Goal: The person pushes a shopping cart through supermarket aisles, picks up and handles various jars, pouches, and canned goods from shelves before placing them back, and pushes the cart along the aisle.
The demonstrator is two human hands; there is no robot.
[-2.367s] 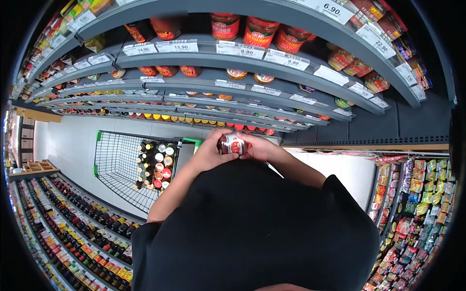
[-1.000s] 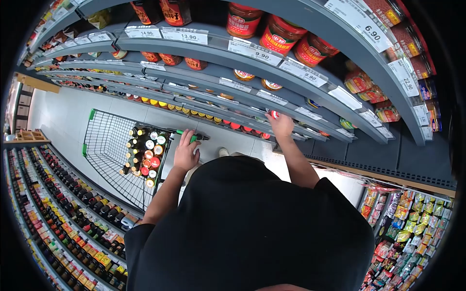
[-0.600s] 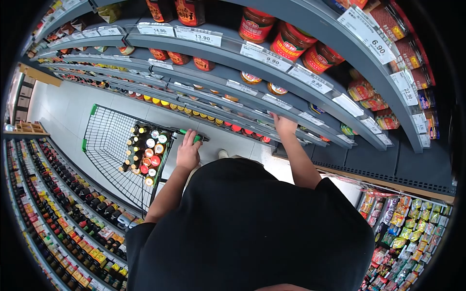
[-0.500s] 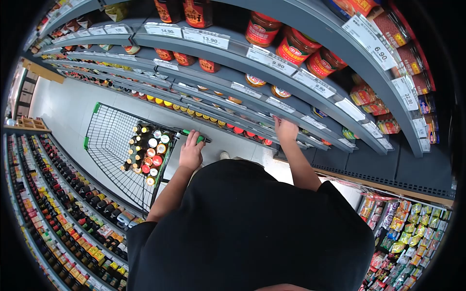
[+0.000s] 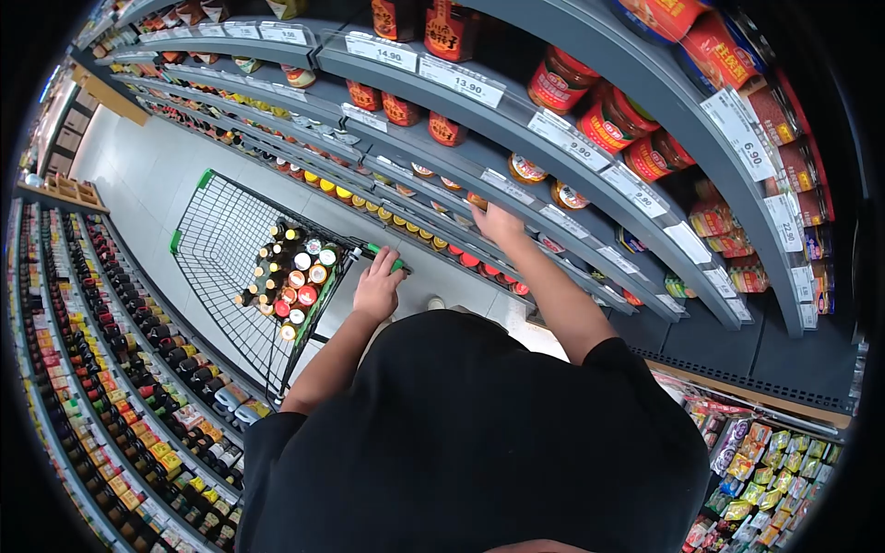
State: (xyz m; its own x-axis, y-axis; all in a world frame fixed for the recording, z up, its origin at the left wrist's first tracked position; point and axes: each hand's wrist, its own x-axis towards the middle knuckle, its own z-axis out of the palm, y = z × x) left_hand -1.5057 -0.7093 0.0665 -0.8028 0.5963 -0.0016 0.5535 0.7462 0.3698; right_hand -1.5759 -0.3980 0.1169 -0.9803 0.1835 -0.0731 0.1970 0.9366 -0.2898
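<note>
Bottles with dark bodies and pale caps [image 5: 273, 267] stand packed in the black wire-mesh cart with green corners [image 5: 175, 242], off to the left of the left hand [image 5: 376, 289]. Crammed in beside them, on the side nearer that hand, are round jars with mostly white or red lids [image 5: 307, 295]; the lids hide what's inside. The left hand lies over the cart's green handle [image 5: 398, 265], fingers a bit spread, can't tell if they actually wrap around it.

Right hand [image 5: 501, 225] is up at the grey shelf rack [image 5: 636, 53], thumb and fingers narrowed, tips right by a small orange item [image 5: 476, 199]. Too small to tell if it's being held. Farther up past that hand you've got glass jars with red labels and dark red contents [image 5: 560, 81], plus dark jars with orange-red labels and black characters [image 5: 452, 33]. Down low between the hands: a row of red-lidded jars [image 5: 468, 260].
</note>
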